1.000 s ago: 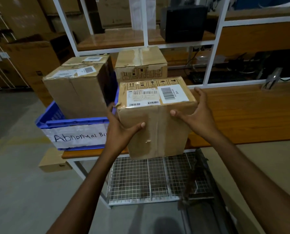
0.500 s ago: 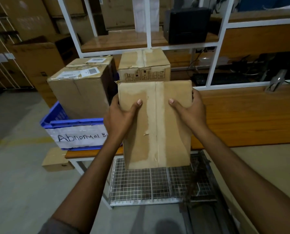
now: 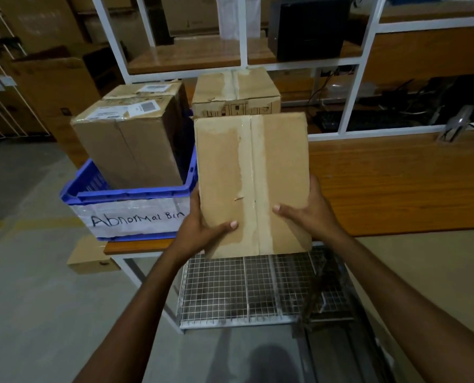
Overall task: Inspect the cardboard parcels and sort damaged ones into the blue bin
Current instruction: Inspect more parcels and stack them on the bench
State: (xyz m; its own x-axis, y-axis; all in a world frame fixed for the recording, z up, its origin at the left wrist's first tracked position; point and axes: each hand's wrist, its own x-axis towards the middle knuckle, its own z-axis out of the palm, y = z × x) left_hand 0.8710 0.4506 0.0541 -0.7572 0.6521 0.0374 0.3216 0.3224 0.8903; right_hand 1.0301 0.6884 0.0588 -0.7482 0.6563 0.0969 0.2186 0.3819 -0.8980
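Cardboard parcel [image 3: 274, 172], held upright in the air in front of the wooden table [image 3: 396, 183], is just beside the blue bin [image 3: 131, 194] marked Abnormal Bin. Left hand [image 3: 200, 230] and right hand [image 3: 310, 217] each clasp a lower side edge, thumbs pressed on the near face. Gripped so low, the tall parcel could tip away. Its tape seam [image 3: 251, 175] looks peeled and nicked, so squeezing may split it. A large box [image 3: 131, 145] already fills much of the bin, leaving little room.

A warehouse packing room, taped cardboard boxes [image 3: 128, 145] at 11 o'clock, a blue bin [image 3: 125, 194] marked "Abnormal Bin", a wooden table [image 3: 396, 183] at 2 o'clock, white metal shelves [image 3: 242, 48] at 12 o'clock, concrete floor [image 3: 23, 299] at 8 o'clock
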